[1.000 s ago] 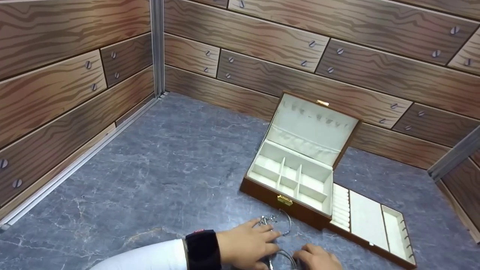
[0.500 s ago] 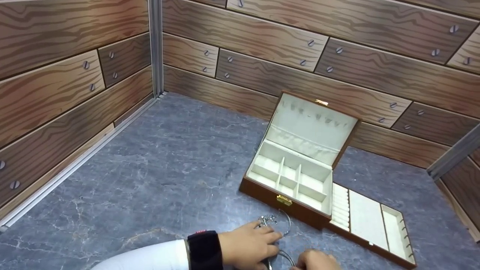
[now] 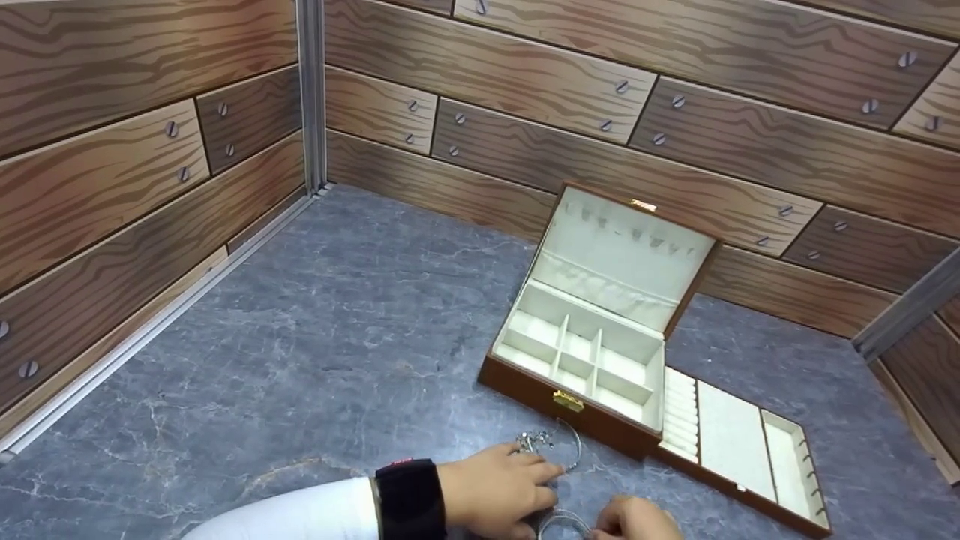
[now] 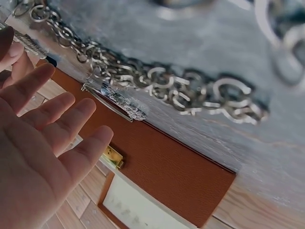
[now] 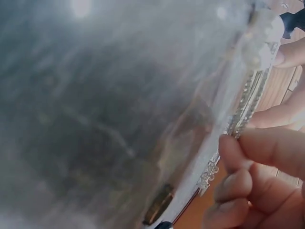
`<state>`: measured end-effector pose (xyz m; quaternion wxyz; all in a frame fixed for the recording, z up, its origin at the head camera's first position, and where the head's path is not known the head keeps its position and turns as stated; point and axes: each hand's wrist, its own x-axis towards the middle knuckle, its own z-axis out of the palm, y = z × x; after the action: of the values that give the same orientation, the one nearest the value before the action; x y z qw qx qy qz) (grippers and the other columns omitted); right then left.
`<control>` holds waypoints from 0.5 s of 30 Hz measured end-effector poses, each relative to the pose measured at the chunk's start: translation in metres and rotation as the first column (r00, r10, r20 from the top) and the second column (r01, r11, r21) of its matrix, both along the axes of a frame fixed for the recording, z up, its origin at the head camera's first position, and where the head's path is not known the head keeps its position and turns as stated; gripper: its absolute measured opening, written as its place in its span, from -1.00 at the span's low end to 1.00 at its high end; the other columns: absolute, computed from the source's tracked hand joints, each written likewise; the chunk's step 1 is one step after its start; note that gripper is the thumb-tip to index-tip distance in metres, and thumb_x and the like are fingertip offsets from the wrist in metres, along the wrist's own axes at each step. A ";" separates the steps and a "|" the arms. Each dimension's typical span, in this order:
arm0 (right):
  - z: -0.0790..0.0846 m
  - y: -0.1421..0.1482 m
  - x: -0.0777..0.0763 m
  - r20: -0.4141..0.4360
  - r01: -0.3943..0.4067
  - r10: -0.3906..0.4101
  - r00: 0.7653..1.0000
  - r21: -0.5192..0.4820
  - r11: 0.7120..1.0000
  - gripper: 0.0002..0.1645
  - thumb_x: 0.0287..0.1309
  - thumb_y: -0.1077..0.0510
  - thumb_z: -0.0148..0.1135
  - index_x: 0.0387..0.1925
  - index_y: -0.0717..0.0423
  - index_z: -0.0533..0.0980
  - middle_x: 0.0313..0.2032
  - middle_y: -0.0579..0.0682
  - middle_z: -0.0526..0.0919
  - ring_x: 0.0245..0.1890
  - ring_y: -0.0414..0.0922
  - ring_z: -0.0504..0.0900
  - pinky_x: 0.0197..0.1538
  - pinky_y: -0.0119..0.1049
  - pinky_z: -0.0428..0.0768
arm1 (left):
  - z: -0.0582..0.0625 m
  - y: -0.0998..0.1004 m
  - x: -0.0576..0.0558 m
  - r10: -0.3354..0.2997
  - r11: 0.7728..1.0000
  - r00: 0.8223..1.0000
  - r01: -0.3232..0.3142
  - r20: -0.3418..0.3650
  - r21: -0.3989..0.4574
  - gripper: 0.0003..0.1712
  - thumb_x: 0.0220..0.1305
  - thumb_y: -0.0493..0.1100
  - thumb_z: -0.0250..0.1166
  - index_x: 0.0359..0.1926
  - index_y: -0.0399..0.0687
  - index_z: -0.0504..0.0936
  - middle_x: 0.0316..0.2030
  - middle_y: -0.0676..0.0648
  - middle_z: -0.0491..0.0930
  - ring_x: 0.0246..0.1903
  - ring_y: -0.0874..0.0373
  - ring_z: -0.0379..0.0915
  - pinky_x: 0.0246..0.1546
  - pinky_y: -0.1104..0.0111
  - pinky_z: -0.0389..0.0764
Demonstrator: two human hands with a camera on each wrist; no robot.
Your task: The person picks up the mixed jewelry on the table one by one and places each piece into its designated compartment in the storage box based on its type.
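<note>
A silver bangle (image 3: 564, 514) sits low in the head view, between the person's two hands. The right hand (image 3: 636, 519) pinches its rim between thumb and forefinger, other fingers curled in; the left hand (image 3: 496, 489) stretches its fingers out, gripping nothing that I can see. That small fingertip hold on smooth metal looks to me like the weak point: a twist could let the bangle slip. A silver chain (image 4: 159, 78) lies by the left hand and could snag if dragged along, and those long fingers could nudge the jewellery cluster (image 3: 534, 441) just ahead of them. Beyond it, the jewellery box (image 3: 607, 429) stands near with its lid raised, and its pulled-out drawer (image 3: 731, 431) hems in the right side. The tabletop (image 3: 315, 360) offers wide room leftward; its near edge is out of sight.
</note>
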<state>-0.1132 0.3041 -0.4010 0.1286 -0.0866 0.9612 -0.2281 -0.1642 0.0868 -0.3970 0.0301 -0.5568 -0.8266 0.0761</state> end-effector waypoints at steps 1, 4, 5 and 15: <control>0.000 0.001 0.000 -0.010 -0.009 0.009 1.000 -0.011 1.000 -0.80 -0.07 0.13 0.26 -0.67 0.15 0.55 -0.62 -0.14 0.50 -0.64 -0.37 0.32 -0.57 -0.41 0.29 | 0.000 0.000 0.000 0.003 1.000 1.000 -0.003 0.002 0.002 -0.48 0.15 0.27 0.11 0.13 0.33 0.41 0.33 0.14 0.22 0.28 0.22 0.23 0.20 0.24 0.38; 0.000 0.005 -0.001 -0.055 -0.059 0.056 0.997 -0.049 0.997 -0.82 -0.07 0.14 0.26 -0.65 0.14 0.56 -0.62 -0.18 0.46 -0.63 -0.46 0.29 -0.56 -0.45 0.27 | 0.000 -0.001 -0.002 0.009 1.000 1.000 -0.009 -0.001 0.013 -0.50 0.17 0.26 0.10 0.12 0.32 0.42 0.32 0.15 0.23 0.26 0.23 0.25 0.16 0.26 0.42; 0.001 0.005 -0.001 -0.070 -0.072 0.068 0.995 -0.061 0.996 -0.83 -0.08 0.14 0.27 -0.65 0.14 0.57 -0.63 -0.19 0.45 -0.62 -0.48 0.28 -0.56 -0.46 0.27 | 0.000 -0.001 -0.002 0.011 1.000 1.000 -0.011 -0.001 0.018 -0.51 0.17 0.25 0.09 0.12 0.31 0.43 0.32 0.16 0.24 0.26 0.24 0.26 0.14 0.27 0.43; 0.005 0.007 -0.002 -0.177 -0.121 0.107 0.978 -0.069 0.990 -0.87 -0.09 0.17 0.28 -0.65 0.08 0.60 -0.65 -0.17 0.44 -0.60 -0.52 0.27 -0.53 -0.47 0.22 | 0.003 0.002 -0.002 0.036 0.994 0.999 -0.037 0.011 0.104 -0.66 0.33 0.15 -0.06 -0.16 0.23 0.60 0.16 0.22 0.44 0.11 0.30 0.41 0.03 0.33 0.50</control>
<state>-0.1155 0.3114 -0.3959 0.0538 -0.1660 0.9524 -0.2500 -0.1659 0.0890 -0.3945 0.0540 -0.5396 -0.8396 0.0309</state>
